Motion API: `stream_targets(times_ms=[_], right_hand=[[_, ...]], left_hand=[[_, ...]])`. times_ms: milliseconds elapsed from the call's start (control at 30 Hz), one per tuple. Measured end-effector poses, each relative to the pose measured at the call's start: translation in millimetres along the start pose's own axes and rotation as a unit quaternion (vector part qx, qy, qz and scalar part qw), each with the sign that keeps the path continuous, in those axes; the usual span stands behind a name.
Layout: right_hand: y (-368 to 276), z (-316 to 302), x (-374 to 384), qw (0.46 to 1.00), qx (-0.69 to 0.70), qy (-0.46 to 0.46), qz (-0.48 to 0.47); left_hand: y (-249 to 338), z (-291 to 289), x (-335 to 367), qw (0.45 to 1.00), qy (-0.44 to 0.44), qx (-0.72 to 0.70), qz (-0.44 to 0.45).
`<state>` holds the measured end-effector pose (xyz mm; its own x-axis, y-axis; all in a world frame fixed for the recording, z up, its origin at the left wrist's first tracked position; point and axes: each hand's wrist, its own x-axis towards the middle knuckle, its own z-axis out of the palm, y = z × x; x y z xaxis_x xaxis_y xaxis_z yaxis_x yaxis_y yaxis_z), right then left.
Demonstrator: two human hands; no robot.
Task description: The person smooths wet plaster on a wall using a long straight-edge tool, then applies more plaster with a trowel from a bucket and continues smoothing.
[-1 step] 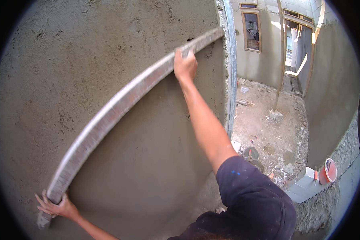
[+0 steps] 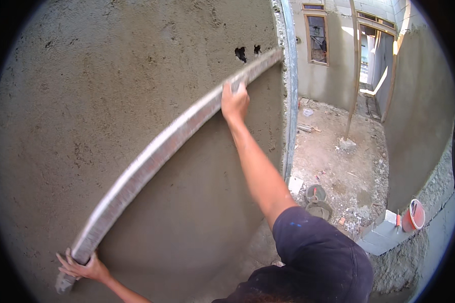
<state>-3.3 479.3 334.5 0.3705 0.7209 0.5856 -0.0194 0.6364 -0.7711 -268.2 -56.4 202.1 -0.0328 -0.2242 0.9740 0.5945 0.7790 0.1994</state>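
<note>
A long, mortar-smeared screed bar (image 2: 159, 153) lies slantwise against the wet plaster wall (image 2: 111, 86), its lower end at the left and its upper end near the wall's right edge. Around the bar's upper part my right hand (image 2: 235, 102) is closed, thumb and fingers on its two sides. Near the lower end, my left hand (image 2: 88, 267) grips it, with some fingers spread over the far side. Below the bar the plaster looks smoother; above, it is rougher. Two dark holes (image 2: 241, 54) show in the plaster just above the bar's upper end.
A bluish vertical strip (image 2: 290, 101) edges the wall. Beyond lie a rubble-strewn floor (image 2: 333, 156), a leaning wooden pole (image 2: 355, 76) and round containers (image 2: 316, 193). At the lower right, a pink bucket (image 2: 414, 216) stands beside pale blocks (image 2: 384, 233).
The screed bar and both hands have shifted lower on the wall, the left end also slightly rightward. Two holes in the plaster now show above the bar. Both hands keep their grip.
</note>
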Motion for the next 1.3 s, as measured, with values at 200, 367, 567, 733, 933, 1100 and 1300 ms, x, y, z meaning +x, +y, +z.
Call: stream_targets(times_ms=[200,367,567,733,933,1100,1300], right_hand=[[66.9,-42.6,-93.3,0.997,-0.055,-0.015,0.051],[10.0,-7.4,-36.8,0.999,0.020,-0.017,-0.042],[-150.5,15.3,77.0,0.998,0.001,-0.046,-0.040],[-158.3,22.3,102.3,0.997,0.048,-0.018,-0.052],[-80.0,14.7,36.0,0.998,0.044,-0.030,-0.013],[36.9,-10.2,-34.6,0.995,0.048,0.059,-0.071],[132.4,-40.5,-106.4,0.999,-0.035,0.002,0.006]], left_hand=[[-23.0,-26.3,-77.3,0.998,-0.062,-0.008,-0.009],[-31.3,-7.0,-27.9,0.999,-0.012,0.043,-0.006],[45.9,18.3,118.0,0.997,0.057,0.031,0.028],[3.2,42.3,140.5,0.992,0.102,0.035,0.062],[-33.1,24.7,48.7,0.991,0.114,-0.004,-0.071],[-27.1,13.6,-30.4,0.964,0.085,-0.009,-0.250],[-31.7,-0.9,-91.5,0.900,0.135,-0.087,-0.405]])
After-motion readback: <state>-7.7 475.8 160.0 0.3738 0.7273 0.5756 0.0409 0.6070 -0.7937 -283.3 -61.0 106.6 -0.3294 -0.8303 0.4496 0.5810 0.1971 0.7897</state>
